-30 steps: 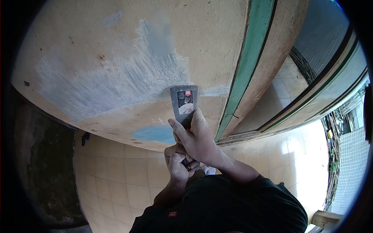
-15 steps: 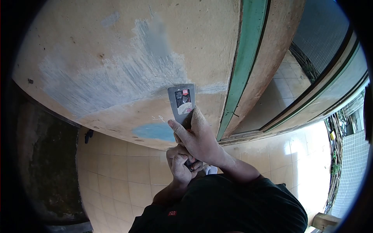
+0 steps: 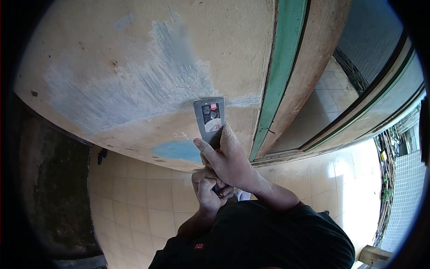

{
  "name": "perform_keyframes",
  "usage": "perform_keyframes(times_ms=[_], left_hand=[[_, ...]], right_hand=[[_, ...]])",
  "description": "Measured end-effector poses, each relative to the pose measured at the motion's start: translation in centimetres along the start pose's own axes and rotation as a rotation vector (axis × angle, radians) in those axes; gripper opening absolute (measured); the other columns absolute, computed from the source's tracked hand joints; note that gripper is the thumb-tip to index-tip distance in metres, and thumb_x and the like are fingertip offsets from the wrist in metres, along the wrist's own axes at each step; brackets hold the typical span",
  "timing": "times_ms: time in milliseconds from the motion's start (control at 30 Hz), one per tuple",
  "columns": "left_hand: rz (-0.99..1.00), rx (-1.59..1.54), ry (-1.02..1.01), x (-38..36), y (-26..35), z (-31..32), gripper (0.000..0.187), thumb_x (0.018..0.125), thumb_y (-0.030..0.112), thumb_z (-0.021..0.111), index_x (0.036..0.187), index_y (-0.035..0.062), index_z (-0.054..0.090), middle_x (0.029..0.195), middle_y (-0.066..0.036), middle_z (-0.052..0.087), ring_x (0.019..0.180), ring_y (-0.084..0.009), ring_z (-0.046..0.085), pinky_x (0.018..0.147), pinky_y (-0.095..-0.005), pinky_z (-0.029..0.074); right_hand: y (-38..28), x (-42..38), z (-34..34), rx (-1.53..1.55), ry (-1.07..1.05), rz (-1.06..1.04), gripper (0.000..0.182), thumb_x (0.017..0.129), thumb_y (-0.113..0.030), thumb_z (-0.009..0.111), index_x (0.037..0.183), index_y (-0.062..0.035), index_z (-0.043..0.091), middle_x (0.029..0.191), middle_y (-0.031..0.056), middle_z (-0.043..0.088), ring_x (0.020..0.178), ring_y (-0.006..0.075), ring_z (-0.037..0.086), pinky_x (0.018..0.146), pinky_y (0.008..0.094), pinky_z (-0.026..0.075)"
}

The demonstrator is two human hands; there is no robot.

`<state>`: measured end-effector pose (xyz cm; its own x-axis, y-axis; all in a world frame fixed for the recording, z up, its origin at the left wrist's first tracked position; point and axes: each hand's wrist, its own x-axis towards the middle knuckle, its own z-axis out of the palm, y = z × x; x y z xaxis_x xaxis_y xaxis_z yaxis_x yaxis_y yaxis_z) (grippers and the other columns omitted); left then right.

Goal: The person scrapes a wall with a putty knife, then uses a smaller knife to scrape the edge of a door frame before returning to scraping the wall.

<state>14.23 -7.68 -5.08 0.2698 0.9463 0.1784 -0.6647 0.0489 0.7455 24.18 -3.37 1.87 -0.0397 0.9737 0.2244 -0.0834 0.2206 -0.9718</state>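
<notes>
A wide-bladed metal scraper [image 3: 209,112] with a dark label on its blade points up at the wall. Its blade edge meets the lower border of a scraped, whitish-blue patch [image 3: 130,85] on the beige wall [image 3: 237,40]. Wrapped around the upper handle near the blade is my right hand [image 3: 230,161], dusty, its index finger stretched along the blade's side. Just below, my left hand [image 3: 208,190] is closed around the lower end of the handle. Most of the handle is hidden by the fingers.
Right of the patch runs a green-painted frame strip [image 3: 282,67] beside bare wood [image 3: 320,58] and a glass pane. A light blue painted spot [image 3: 179,151] marks the wall low down. Beige tiles [image 3: 148,197] cover the floor; a dark, stained surface [image 3: 53,179] lies at left.
The wall has shifted very slightly left in view. Both hands keep the same grip, and the scraper stays at nearly the same spot on the patch's lower border.
</notes>
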Motion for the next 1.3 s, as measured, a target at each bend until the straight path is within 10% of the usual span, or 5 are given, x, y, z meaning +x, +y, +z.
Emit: perform_keyframes(times_ms=[733,800,1300], left_hand=[[-0.017,-0.252,0.126,-0.5,-0.8,0.7,0.022,0.085,0.015,0.037,0.068,0.0011,0.043,0.059,-0.007,0.043,0.038,-0.0112,0.036,0.033,-0.0226,0.033],[-0.014,0.002,0.046,-0.4,-0.8,0.4,0.028,0.088,0.032,0.034,0.072,0.0106,0.043,0.058,-0.001,0.04,0.035,-0.0111,0.033,0.028,-0.022,0.026],[-0.065,-0.072,0.132,0.7,-1.1,-0.4,0.031,0.087,0.032,0.033,0.066,0.0104,0.043,0.053,0.001,0.036,0.034,-0.0103,0.032,0.029,-0.0225,0.026]], right_hand=[[0.9,-0.5,-0.6,-0.064,0.024,-0.016,0.027,0.089,-0.012,0.059,0.089,0.0049,0.037,0.06,0.0133,0.056,0.053,0.0171,0.058,0.046,0.0312,0.044],[0.7,-0.4,-0.4,0.013,0.027,-0.003,0.027,0.089,-0.011,0.059,0.089,0.005,0.037,0.06,0.0143,0.056,0.053,0.0178,0.059,0.046,0.0312,0.044],[1.2,-0.1,-0.3,-0.065,0.033,-0.009,0.025,0.089,-0.011,0.058,0.09,0.0048,0.038,0.061,0.0145,0.055,0.054,0.0197,0.058,0.046,0.0335,0.043]])
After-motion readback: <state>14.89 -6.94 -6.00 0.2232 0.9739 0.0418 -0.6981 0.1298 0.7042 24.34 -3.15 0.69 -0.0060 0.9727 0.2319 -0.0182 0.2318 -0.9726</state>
